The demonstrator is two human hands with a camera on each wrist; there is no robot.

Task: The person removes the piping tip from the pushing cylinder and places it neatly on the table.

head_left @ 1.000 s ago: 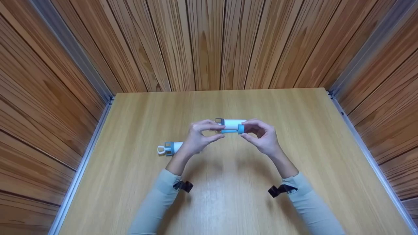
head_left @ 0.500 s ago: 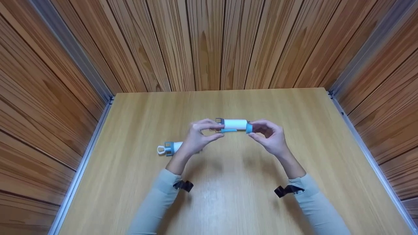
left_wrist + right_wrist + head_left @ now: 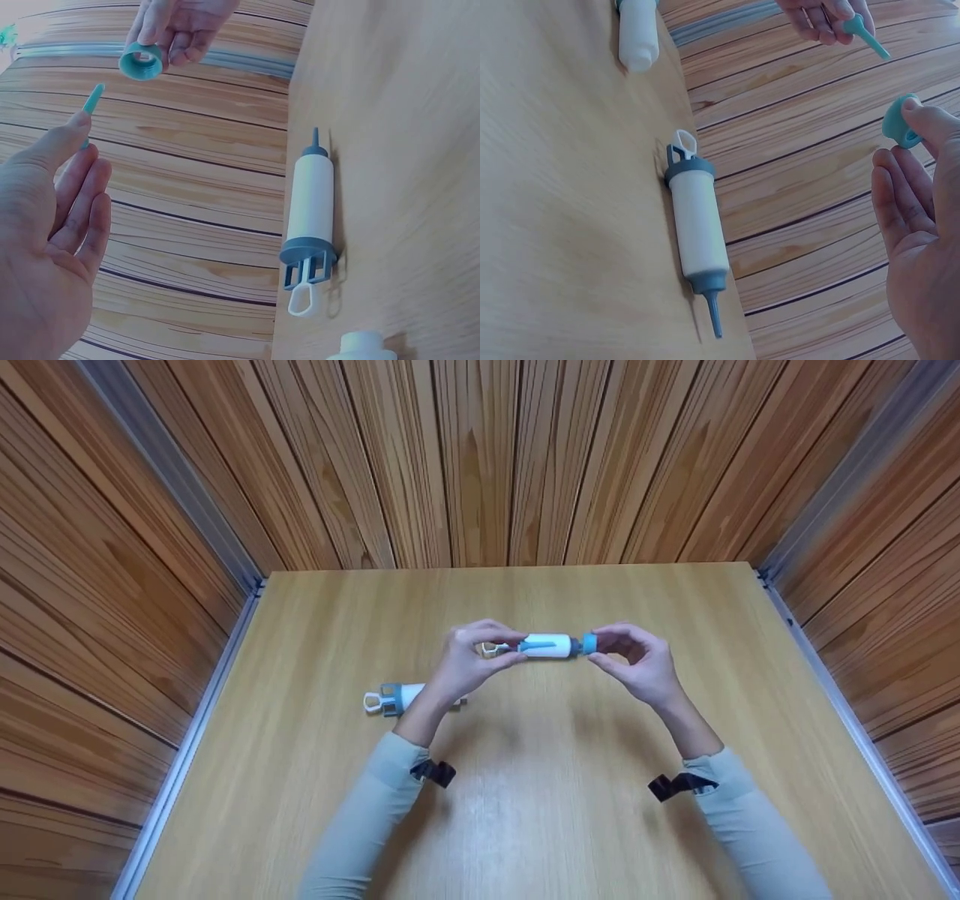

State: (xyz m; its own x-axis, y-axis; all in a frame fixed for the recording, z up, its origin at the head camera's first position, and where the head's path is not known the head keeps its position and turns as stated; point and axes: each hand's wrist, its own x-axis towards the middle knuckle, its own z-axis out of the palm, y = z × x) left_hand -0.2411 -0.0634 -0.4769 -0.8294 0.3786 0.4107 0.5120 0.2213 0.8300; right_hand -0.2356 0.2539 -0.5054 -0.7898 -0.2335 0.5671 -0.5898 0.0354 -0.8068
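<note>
In the head view my left hand (image 3: 474,658) pinches a slim teal nozzle (image 3: 537,644) between thumb and fingers, its narrow end pointing right. My right hand (image 3: 641,664) holds a teal threaded ring cap (image 3: 589,643) by thumb and fingertips. A short gap separates cap and nozzle, both raised over the table. The left wrist view shows the open cap (image 3: 141,61) facing the nozzle (image 3: 93,100). Beneath the hands lies a white syringe (image 3: 698,221) with a blue-grey tip and a looped plunger handle.
A second white syringe (image 3: 411,695) lies on the wooden table (image 3: 525,810) to the left, partly behind the left wrist. Its end is a plain white neck (image 3: 361,342) in the left wrist view. Wood-panelled walls (image 3: 480,465) enclose the back and sides.
My right hand has moved right with the ring cap, widening its distance from the nozzle. My left hand, still pinching the nozzle, has shifted a little right and toward the back.
</note>
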